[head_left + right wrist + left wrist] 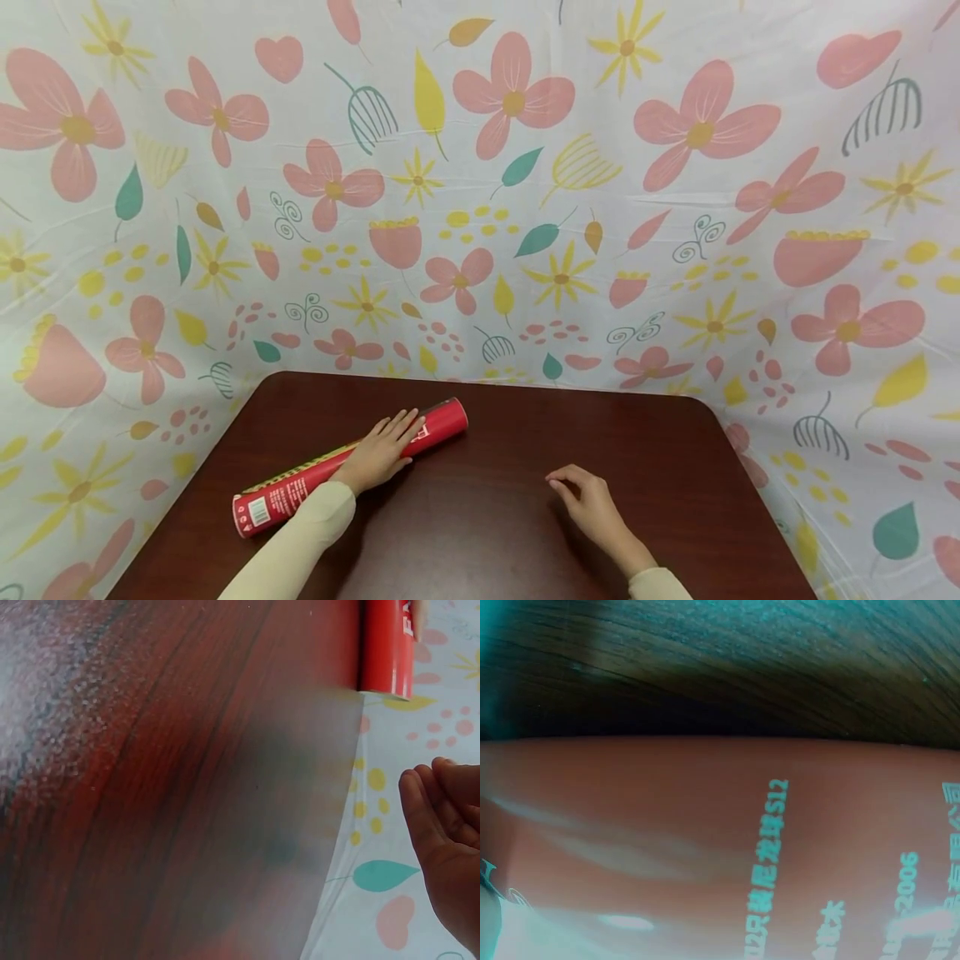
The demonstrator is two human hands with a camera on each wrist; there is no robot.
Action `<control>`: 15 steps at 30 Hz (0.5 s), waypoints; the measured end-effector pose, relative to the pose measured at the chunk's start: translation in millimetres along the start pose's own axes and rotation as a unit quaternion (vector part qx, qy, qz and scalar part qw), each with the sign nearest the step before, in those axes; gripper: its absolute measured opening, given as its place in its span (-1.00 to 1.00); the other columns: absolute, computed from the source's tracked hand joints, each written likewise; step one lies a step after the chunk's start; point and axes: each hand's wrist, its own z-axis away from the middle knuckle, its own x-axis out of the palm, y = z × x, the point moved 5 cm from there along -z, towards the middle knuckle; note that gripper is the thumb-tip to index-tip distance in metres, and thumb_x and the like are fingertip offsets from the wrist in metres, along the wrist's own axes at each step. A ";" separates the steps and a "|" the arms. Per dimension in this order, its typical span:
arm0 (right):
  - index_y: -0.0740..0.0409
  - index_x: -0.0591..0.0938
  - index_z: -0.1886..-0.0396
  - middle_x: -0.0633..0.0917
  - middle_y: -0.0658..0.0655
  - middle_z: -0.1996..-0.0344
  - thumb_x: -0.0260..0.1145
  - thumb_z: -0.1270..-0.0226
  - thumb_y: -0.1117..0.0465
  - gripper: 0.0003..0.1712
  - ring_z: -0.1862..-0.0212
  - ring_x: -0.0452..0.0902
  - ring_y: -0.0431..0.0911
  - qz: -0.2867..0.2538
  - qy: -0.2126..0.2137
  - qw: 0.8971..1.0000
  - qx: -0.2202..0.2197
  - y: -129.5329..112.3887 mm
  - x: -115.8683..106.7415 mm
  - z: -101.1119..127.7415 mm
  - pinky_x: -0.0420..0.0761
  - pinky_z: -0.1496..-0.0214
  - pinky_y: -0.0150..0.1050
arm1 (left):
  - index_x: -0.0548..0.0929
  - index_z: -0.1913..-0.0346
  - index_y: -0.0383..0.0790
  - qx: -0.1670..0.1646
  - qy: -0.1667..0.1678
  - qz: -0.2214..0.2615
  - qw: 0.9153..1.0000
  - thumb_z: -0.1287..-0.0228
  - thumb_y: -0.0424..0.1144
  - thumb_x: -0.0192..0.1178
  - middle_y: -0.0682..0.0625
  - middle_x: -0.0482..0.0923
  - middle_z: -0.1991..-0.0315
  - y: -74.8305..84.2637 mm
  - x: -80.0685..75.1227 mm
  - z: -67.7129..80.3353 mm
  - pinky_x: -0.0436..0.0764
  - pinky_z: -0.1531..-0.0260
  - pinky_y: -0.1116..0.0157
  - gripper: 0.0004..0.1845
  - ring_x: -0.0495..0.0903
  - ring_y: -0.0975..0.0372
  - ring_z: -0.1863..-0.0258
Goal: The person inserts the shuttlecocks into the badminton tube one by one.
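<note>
A long red shuttlecock tube (442,421), with white print, a barcode and a yellow-and-black band, lies slantwise on the left part of the table. My left hand (378,454) rests palm down on its middle, fingers stretched along the top. In the left wrist view the printed wall of the tube (667,825) fills the lower half. To the right, apart from the tube, my right hand (596,504) hovers over the table with loosely bent fingers and nothing between them. The right wrist view has this hand (450,840) at the right edge, below the tube's end.
The dark reddish-brown wooden table (480,533) has rounded far corners and a glossy top. Behind it and along both sides hangs a white cloth (525,192) printed with pink flowers and yellow and green leaves, close to the table's edges.
</note>
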 end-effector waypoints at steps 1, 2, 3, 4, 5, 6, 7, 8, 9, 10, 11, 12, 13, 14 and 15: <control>0.09 0.72 0.36 0.71 0.08 0.44 0.37 -0.19 0.37 -0.91 0.31 0.63 -0.23 0.002 0.002 1.000 -0.003 -0.4 -0.4 -0.2 0.63 0.29 -0.29 | 0.17 -0.48 -0.21 0.001 0.001 -0.001 1.000 -0.20 -0.05 0.32 -0.19 0.16 -0.44 0.1 -0.2 -0.5 0.30 -0.28 0.00 -0.15 0.19 -0.04 -0.40; 0.10 0.71 0.37 0.71 0.07 0.44 0.39 -0.17 0.39 -0.89 0.31 0.63 -0.24 0.004 0.003 1.000 -0.006 -1.0 -0.8 -1.0 0.63 0.29 -0.28 | 0.18 -0.47 -0.22 0.002 0.002 -0.001 1.000 -0.20 -0.05 0.32 -0.19 0.16 -0.44 -0.1 -0.4 -0.7 0.30 -0.28 -0.01 -0.15 0.19 -0.05 -0.40; 0.10 0.71 0.37 0.70 0.08 0.44 0.38 -0.16 0.40 -0.88 0.31 0.63 -0.24 0.005 0.004 1.000 -0.009 -1.8 -1.2 -2.3 0.64 0.30 -0.26 | 0.18 -0.47 -0.23 0.002 0.003 -0.003 1.000 -0.21 -0.05 0.32 -0.20 0.16 -0.44 -0.5 -0.6 -1.2 0.30 -0.28 -0.01 -0.15 0.19 -0.06 -0.40; 0.11 0.71 0.36 0.70 0.07 0.44 0.38 -0.15 0.43 -0.86 0.31 0.63 -0.23 0.005 0.005 1.000 -0.012 -2.8 -1.7 -3.9 0.64 0.30 -0.22 | 0.19 -0.47 -0.24 0.001 0.005 -0.001 1.000 -0.20 -0.06 0.33 -0.20 0.16 -0.44 -1.1 -1.6 -1.5 0.29 -0.28 -0.02 -0.16 0.19 -0.07 -0.40; 0.11 0.70 0.36 0.70 0.05 0.43 0.38 -0.14 0.45 -0.83 0.31 0.63 -0.22 0.005 0.005 1.000 -0.014 -4.1 -2.2 -5.2 0.64 0.30 -0.19 | 0.20 -0.46 -0.24 -0.001 0.007 0.003 1.000 -0.19 -0.07 0.34 -0.21 0.16 -0.44 -1.4 -2.7 -1.0 0.29 -0.27 -0.03 -0.16 0.19 -0.08 -0.40; 0.11 0.70 0.35 0.70 0.06 0.42 0.38 -0.14 0.46 -0.82 0.31 0.63 -0.21 0.004 0.003 1.000 -0.015 -5.3 -2.6 -6.5 0.65 0.30 -0.16 | 0.20 -0.46 -0.24 -0.004 0.007 0.005 1.000 -0.19 -0.08 0.34 -0.21 0.15 -0.44 -1.9 -3.7 -0.1 0.29 -0.27 -0.03 -0.16 0.19 -0.08 -0.40; 0.10 0.70 0.33 0.69 0.05 0.40 0.37 -0.14 0.48 -0.80 0.30 0.62 -0.21 0.005 0.001 1.000 -0.014 -6.8 -3.2 -7.6 0.65 0.31 -0.14 | 0.19 -0.46 -0.24 -0.007 0.007 0.006 1.000 -0.19 -0.08 0.34 -0.20 0.15 -0.45 -2.5 -4.6 1.3 0.29 -0.28 -0.03 -0.16 0.18 -0.08 -0.40; 0.09 0.69 0.32 0.69 0.05 0.39 0.37 -0.15 0.48 -0.79 0.30 0.62 -0.20 0.007 -0.001 1.000 -0.013 -8.2 -4.0 -8.5 0.64 0.31 -0.14 | 0.20 -0.46 -0.24 -0.012 0.009 0.009 1.000 -0.18 -0.09 0.35 -0.21 0.15 -0.45 -2.9 -6.0 2.6 0.29 -0.28 -0.03 -0.16 0.19 -0.08 -0.40; 0.09 0.69 0.31 0.69 0.05 0.37 0.36 -0.16 0.48 -0.79 0.29 0.62 -0.19 0.009 -0.003 1.000 -0.008 -9.2 -4.8 -9.1 0.64 0.30 -0.15 | 0.20 -0.46 -0.24 -0.015 0.011 0.012 1.000 -0.18 -0.10 0.35 -0.21 0.14 -0.45 -3.2 -7.4 4.3 0.29 -0.28 -0.03 -0.16 0.19 -0.09 -0.40; 0.09 0.69 0.30 0.68 0.03 0.36 0.36 -0.15 0.48 -0.78 0.28 0.62 -0.18 0.013 -0.003 1.000 -0.005 -10.2 -6.1 -9.3 0.64 0.29 -0.16 | 0.20 -0.46 -0.24 -0.020 0.013 0.017 1.000 -0.18 -0.11 0.35 -0.20 0.14 -0.45 -3.1 -9.4 6.4 0.30 -0.28 -0.03 -0.16 0.19 -0.08 -0.40; 0.10 0.69 0.29 0.68 0.02 0.35 0.37 -0.15 0.48 -0.78 0.27 0.63 -0.17 0.020 -0.002 1.000 -0.001 -11.1 -7.6 -9.2 0.64 0.29 -0.18 | 0.20 -0.46 -0.24 -0.024 0.016 0.019 0.999 -0.18 -0.11 0.35 -0.20 0.14 -0.45 -2.8 -11.1 8.6 0.30 -0.28 -0.03 -0.16 0.18 -0.08 -0.40; 0.11 0.70 0.27 0.68 0.02 0.33 0.36 -0.16 0.47 -0.79 0.25 0.63 -0.16 0.028 -0.002 1.000 0.003 -11.8 -9.4 -8.9 0.64 0.27 -0.19 | 0.20 -0.46 -0.24 -0.028 0.020 0.021 0.999 -0.18 -0.12 0.35 -0.20 0.14 -0.45 -2.2 -13.0 11.1 0.30 -0.28 -0.03 -0.16 0.18 -0.08 -0.40; 0.11 0.70 0.26 0.68 0.01 0.32 0.36 -0.17 0.45 -0.80 0.24 0.63 -0.15 0.041 0.000 0.999 0.005 -12.7 -11.7 -8.4 0.64 0.26 -0.20 | 0.20 -0.46 -0.25 -0.032 0.026 0.024 0.999 -0.19 -0.13 0.35 -0.20 0.13 -0.45 -1.2 -15.7 13.8 0.30 -0.28 -0.03 -0.16 0.17 -0.08 -0.41; 0.13 0.70 0.25 0.68 0.02 0.31 0.36 -0.19 0.43 -0.82 0.22 0.64 -0.14 0.053 0.002 0.999 0.006 -13.6 -14.4 -7.9 0.64 0.24 -0.20 | 0.21 -0.45 -0.27 -0.036 0.038 0.028 0.998 -0.18 -0.14 0.35 -0.21 0.15 -0.45 0.4 -19.3 16.4 0.30 -0.28 -0.03 -0.17 0.18 -0.08 -0.40; 0.14 0.70 0.23 0.68 0.02 0.29 0.35 -0.21 0.41 -0.84 0.20 0.64 -0.12 0.066 0.006 0.998 0.008 -14.6 -18.0 -7.4 0.64 0.23 -0.18 | 0.23 -0.44 -0.28 -0.039 0.054 0.031 0.997 -0.18 -0.16 0.36 -0.22 0.16 -0.44 2.4 -23.7 19.4 0.31 -0.27 -0.04 -0.18 0.19 -0.09 -0.40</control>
